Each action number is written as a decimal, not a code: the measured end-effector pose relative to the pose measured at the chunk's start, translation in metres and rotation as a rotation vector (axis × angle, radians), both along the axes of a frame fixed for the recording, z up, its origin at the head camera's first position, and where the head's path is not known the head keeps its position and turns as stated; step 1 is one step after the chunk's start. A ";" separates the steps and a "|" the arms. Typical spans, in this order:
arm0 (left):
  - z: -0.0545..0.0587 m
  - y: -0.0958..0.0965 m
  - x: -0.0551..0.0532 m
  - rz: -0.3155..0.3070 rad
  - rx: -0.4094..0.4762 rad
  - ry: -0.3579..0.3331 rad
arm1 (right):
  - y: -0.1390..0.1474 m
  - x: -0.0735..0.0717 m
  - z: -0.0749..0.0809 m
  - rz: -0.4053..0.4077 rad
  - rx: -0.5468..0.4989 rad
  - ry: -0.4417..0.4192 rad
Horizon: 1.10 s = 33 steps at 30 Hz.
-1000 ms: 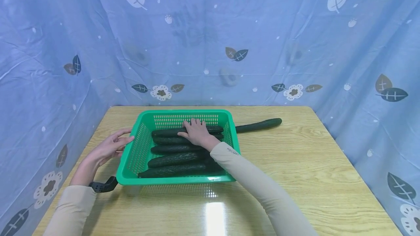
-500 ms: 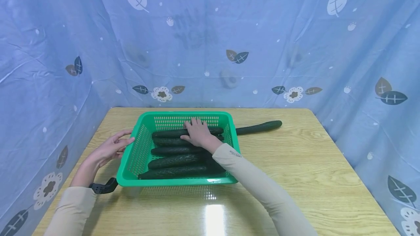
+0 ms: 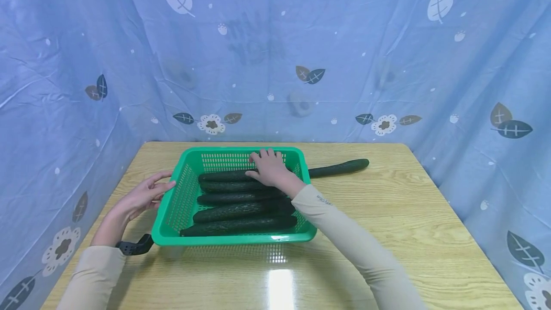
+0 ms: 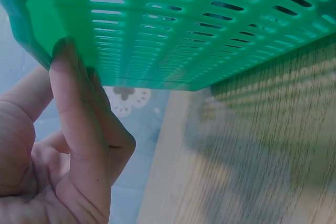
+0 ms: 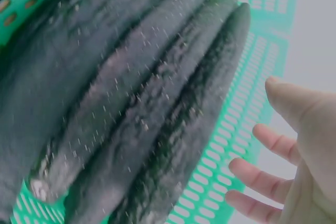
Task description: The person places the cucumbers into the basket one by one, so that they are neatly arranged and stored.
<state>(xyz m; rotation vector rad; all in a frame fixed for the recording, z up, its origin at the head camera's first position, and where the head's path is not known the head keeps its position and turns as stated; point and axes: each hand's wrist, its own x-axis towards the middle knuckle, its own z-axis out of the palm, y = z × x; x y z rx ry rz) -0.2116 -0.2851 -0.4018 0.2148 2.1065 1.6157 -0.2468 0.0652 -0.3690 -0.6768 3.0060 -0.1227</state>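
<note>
Several dark green cucumbers (image 3: pixel 238 210) lie side by side, lengthwise, in a green slotted plastic basket (image 3: pixel 234 239). At the basket's left rim, my left hand (image 3: pixel 142 195) pinches the edge between thumb and fingers; the left wrist view shows the fingers (image 4: pixel 79 108) against the outer wall. My right hand (image 3: pixel 271 170) is over the back right of the basket and hides part of the rearmost cucumber. In the right wrist view its fingers (image 5: pixel 262 179) are spread, apart from the cucumbers (image 5: pixel 142 103), and hold nothing.
One more cucumber (image 3: pixel 340 168) lies on the wooden table (image 3: pixel 387 214), just right of the basket, its left end hidden behind the basket wall. A blue patterned curtain (image 3: pixel 267 51) hangs behind the table and along both sides.
My right hand has come away from the rearmost cucumber and moved a little to the right, uncovering more of the cucumbers. The left hand and the basket stay in place.
</note>
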 end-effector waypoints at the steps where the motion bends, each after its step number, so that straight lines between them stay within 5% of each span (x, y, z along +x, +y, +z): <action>1: 0.000 0.000 0.000 -0.002 0.001 -0.001 | 0.002 0.000 0.001 0.001 -0.006 0.007; 24: 0.000 -0.002 0.001 -0.004 0.014 -0.020 | 0.064 -0.004 0.028 -0.059 -0.123 0.075; 33: -0.003 -0.002 -0.001 0.015 -0.049 0.002 | 0.095 -0.009 0.032 -0.052 -0.229 0.113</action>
